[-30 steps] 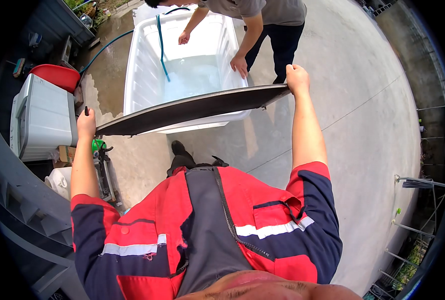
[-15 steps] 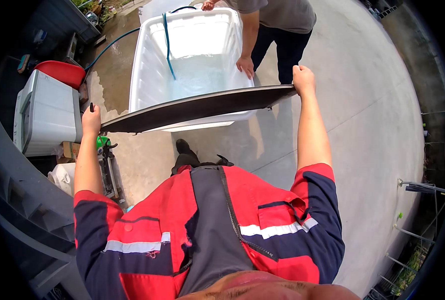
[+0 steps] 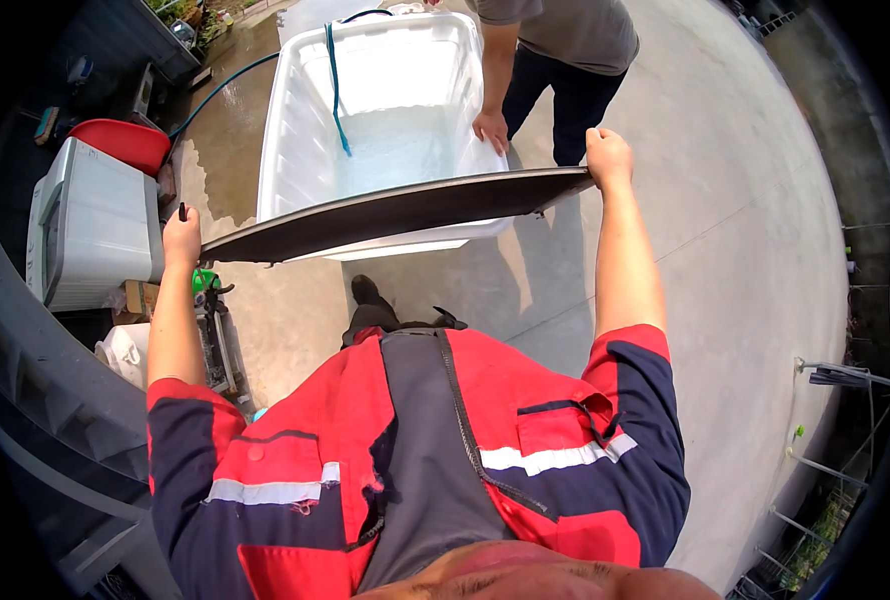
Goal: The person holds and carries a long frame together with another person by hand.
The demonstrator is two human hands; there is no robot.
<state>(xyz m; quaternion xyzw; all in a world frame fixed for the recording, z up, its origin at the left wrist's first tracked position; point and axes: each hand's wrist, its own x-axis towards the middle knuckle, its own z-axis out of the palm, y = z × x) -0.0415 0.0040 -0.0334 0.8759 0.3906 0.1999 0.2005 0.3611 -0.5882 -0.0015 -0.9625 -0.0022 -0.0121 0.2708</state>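
A wide, thin dark panel [image 3: 405, 213] stretches across in front of me, its near face almost black and its top edge lighter. My left hand [image 3: 182, 240] is closed on its left end, and a small black piece pokes up from that fist. At the opposite end my right hand [image 3: 610, 157] grips the panel's corner. Just beyond the panel stands a large white tub [image 3: 270, 140] with water [image 3: 400, 150] in it; the panel hides part of the tub's near side. A blue-green hose [image 3: 335, 90] hangs over the far rim into the tub.
Another person [image 3: 575, 50] stands at the tub's right side, a hand [image 3: 491, 130] on its rim. To the left are a grey-white washing machine [image 3: 105, 230], a red basin [image 3: 125, 145] and clutter. Metal racking [image 3: 850, 375] lines the right edge of the concrete floor [image 3: 725, 250].
The other person's far hand has left the tub's back rim, and their body has shifted slightly right. My hands and the panel have barely moved.
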